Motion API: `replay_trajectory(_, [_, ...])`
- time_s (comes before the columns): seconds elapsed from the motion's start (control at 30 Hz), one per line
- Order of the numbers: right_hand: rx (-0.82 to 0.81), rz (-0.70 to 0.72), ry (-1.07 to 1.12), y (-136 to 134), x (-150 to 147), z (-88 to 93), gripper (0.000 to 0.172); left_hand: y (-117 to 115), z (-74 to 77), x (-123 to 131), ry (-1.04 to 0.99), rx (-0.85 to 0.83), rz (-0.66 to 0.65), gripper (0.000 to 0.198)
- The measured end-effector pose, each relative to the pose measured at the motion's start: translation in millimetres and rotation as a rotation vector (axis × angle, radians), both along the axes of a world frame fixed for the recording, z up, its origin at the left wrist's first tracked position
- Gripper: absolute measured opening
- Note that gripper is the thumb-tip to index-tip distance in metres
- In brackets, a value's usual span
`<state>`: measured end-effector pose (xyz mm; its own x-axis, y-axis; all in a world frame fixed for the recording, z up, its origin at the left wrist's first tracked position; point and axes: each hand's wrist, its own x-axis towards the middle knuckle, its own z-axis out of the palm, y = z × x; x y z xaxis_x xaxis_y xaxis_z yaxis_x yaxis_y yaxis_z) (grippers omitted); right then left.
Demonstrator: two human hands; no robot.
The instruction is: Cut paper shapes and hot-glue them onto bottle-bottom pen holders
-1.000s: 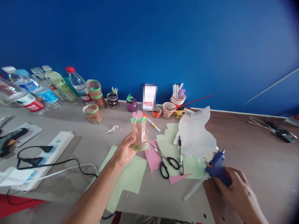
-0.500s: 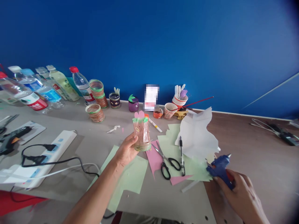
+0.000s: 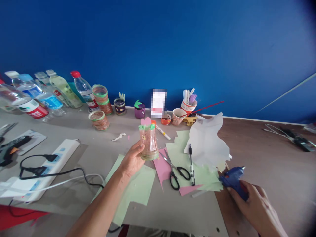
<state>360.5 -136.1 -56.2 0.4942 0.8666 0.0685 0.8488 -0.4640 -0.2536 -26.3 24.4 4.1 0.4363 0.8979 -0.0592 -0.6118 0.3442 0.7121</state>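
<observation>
Near right, the right hand (image 3: 256,201) wraps its fingers round one blue plastic glue gun (image 3: 233,179), its nozzle lower than a second ago. Left, the left hand (image 3: 133,158) curls thumb and fingers about one glossy pink-and-green jar (image 3: 148,143), upright, above flat green paper (image 3: 140,186). Farther stands one round purple pot (image 3: 140,112).

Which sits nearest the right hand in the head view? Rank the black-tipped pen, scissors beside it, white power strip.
1. Pen, left of the right hand.
2. Scissors, left of the pen.
3. Power strip, far left.
</observation>
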Motion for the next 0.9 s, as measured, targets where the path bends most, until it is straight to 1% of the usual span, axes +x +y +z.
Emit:
replay_trajectory(0.1, [0.017,0.044,-0.02,1,2,11.2,0.052,0,0.7,0,-0.002,0.0,0.002,0.036])
replay_trajectory(0.17, [0.068,0.039,-0.03,1,-2,26.7,0.051,0,0.7,-1,0.001,0.004,0.003,0.036])
replay_trajectory(0.2, [0.108,0.029,-0.026,2,-6,36.1,0.047,0,0.4,-1,0.002,0.007,0.004,0.036])
replay_trajectory(0.27, [0.184,0.033,0.003,6,-20,56.1,0.041,1,-0.8,-2,-0.002,0.02,0.006,0.036])
replay_trajectory(0.33, [0.242,0.117,0.089,16,-42,74.4,0.036,1,-2.7,-3,-0.016,0.034,0.006,0.036])
replay_trajectory(0.4, [0.245,0.33,0.199,33,-72,89.0,0.032,2,-4.9,-4,-0.029,0.041,0.004,0.036])
replay_trajectory(0.47, [0.147,0.573,0.294,58,-106,99.1,0.027,3,-6.6,-4,-0.035,0.038,0.003,0.036])
replay_trajectory(0.5, [0.09,0.673,0.317,71,-123,102.2,0.025,4,-7.0,-5,-0.037,0.036,0.007,0.037])
replay_trajectory(0.53, [0.021,0.752,0.312,85,-140,104.1,0.025,4,-7.2,-5,-0.039,0.033,0.016,0.037])
replay_trajectory(0.6, [-0.124,0.843,0.19,111,-169,103.8,0.027,4,-6.6,-6,-0.042,0.022,0.038,0.036])
replay_trajectory(0.63, [-0.223,0.865,0.095,122,-182,101.8,0.027,4,-6.0,-7,-0.044,0.015,0.05,0.036])
replay_trajectory(0.7, [-0.274,0.878,0.037,138,-200,95.1,0.024,4,-4.4,-7,-0.042,0.0,0.071,0.037])
replay_trajectory(0.8, [-0.314,0.876,-0.024,147,-214,82.4,0.021,4,-3.0,-7,-0.035,-0.004,0.087,0.038])
replay_trajectory(0.9, [-0.34,0.866,-0.07,146,-217,73.1,0.02,4,-3.5,-5,-0.038,-0.004,0.075,0.04])
